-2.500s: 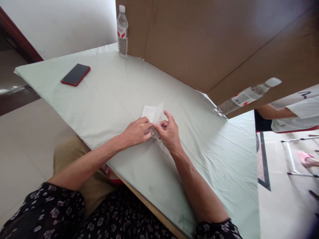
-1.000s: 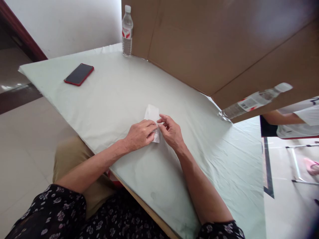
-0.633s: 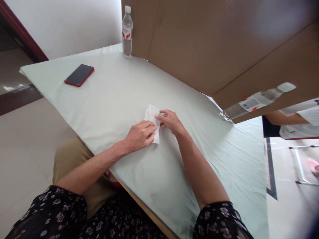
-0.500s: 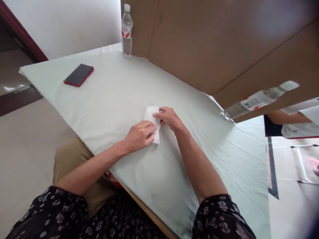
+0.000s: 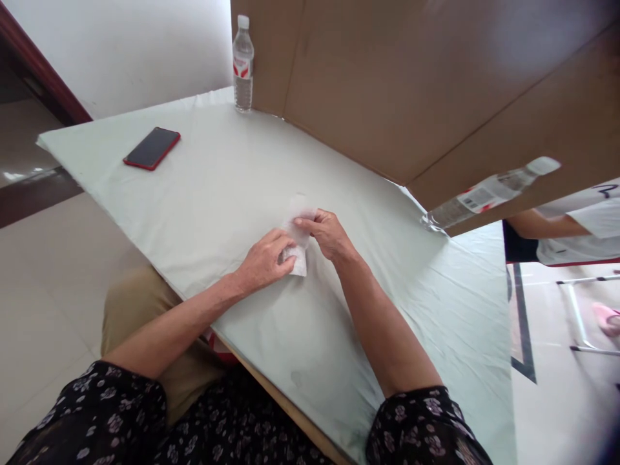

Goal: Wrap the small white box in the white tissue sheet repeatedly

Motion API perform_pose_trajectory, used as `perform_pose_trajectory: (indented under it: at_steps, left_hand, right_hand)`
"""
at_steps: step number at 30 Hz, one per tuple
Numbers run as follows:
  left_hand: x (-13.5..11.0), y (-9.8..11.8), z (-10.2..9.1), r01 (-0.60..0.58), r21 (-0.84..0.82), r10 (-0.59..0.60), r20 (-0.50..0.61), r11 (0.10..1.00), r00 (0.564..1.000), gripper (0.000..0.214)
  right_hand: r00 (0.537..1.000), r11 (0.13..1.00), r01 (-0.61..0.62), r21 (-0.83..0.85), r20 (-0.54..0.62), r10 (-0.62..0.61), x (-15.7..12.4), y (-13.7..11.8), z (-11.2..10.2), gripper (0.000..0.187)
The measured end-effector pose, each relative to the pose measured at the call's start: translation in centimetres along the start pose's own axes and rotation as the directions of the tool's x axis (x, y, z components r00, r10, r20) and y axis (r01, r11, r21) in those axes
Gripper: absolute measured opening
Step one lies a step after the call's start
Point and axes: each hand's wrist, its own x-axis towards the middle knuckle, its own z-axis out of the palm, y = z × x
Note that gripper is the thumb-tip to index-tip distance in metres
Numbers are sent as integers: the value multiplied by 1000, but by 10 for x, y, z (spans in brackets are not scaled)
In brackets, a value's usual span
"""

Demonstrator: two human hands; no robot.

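Observation:
A thin white sheet that looks like a tissue [image 5: 300,210] is between my two hands, above the pale tablecloth near the middle. Its lower part [image 5: 299,263] shows below my left fingers and looks folded or crumpled. My right hand [image 5: 334,236] pinches the sheet's right side, thumb on top. From the left, my left hand [image 5: 266,258] grips it with bent fingers and thumb. Parts of the sheet are hidden under the fingers of both hands.
A dark phone with a red edge [image 5: 152,148] lies at the left. One water bottle [image 5: 243,68] stands at the back against a brown cardboard panel [image 5: 358,84]; another bottle [image 5: 484,196] is by its right part. Another person's arm [image 5: 552,225] shows beyond.
The tissue's upper part has risen and spread upward, and its shape has changed between my fingers. My left hand has shifted slightly left. The whole view has turned a little.

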Motion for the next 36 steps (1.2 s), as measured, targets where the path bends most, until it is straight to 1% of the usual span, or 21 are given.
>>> perform_pose_trajectory:
  at_steps: [3,6,7,9,11,13,14,16,19,21,22,23,24,26,27,28,30,32,34,36]
  left_hand:
    - [-3,3,0,124,55,-119,-87,991,989,21]
    - [-5,2,0,234,51,-224,-154,971,962,36]
    - [-5,1,0,242,34,-233,-164,970,958,42]
    - [-5,-2,-1,208,-6,-206,-162,978,965,53]
    - [-4,-5,-2,128,-41,-132,-115,991,985,55]
    - [-4,-7,-3,59,-71,-62,-37,996,997,44]
    - [-4,-7,-4,45,-82,-46,-5,996,999,36]
    - [-5,-6,-5,61,-96,-59,24,993,998,23]
    - [-4,-6,-9,101,-100,-99,33,990,995,19]
    - [-2,-9,-16,85,-120,-76,74,989,994,21]
    - [-1,-11,-20,66,-139,-51,110,988,993,22]
    - [-1,-13,-25,39,-162,-14,153,986,988,23]
    - [-1,-16,-29,21,-183,17,203,983,979,25]
    - [-4,-21,-36,-17,-195,77,304,981,950,39]
    - [-5,-24,-38,-39,-187,99,323,982,941,45]
    - [-7,-26,-38,-64,-174,117,321,983,940,49]
    - [-11,-27,-34,-107,-140,142,271,984,952,49]
    - [-13,-25,-27,-129,-119,152,202,984,968,41]
    - [-13,-20,-22,-122,-131,140,144,984,980,35]
    - [-10,-16,-20,-74,-174,94,106,982,990,30]
  right_hand:
    - [995,995,102,-19,20,-101,-17,-4,4,20]
    - [977,969,215,-125,21,-214,-39,-3,8,15]
    - [969,953,246,-175,25,-245,-47,-2,9,13]
    - [952,914,302,-269,30,-306,-61,4,10,9]
    - [923,862,374,-344,41,-384,-73,14,11,11]
    - [876,783,460,-418,68,-478,-80,24,10,14]
    - [848,736,500,-456,88,-522,-83,28,9,16]
    - [800,641,556,-530,130,-586,-87,36,9,20]
    - [732,509,613,-604,194,-653,-90,43,8,27]
    - [681,426,654,-626,241,-692,-91,47,7,34]
    - [660,391,669,-632,263,-703,-91,50,6,38]
    - [649,364,676,-641,284,-706,-91,52,5,40]
    - [647,344,676,-651,302,-700,-91,55,4,41]
    - [659,325,664,-673,323,-679,-90,60,3,40]
    - [666,324,659,-679,325,-672,-90,62,2,40]
    - [669,327,657,-679,325,-669,-90,63,2,40]
    - [672,348,658,-668,312,-671,-89,65,2,40]
    - [690,392,646,-655,282,-667,-88,64,1,39]
    - [718,455,626,-634,241,-653,-87,60,1,37]
    - [750,536,608,-586,203,-630,-86,56,1,34]
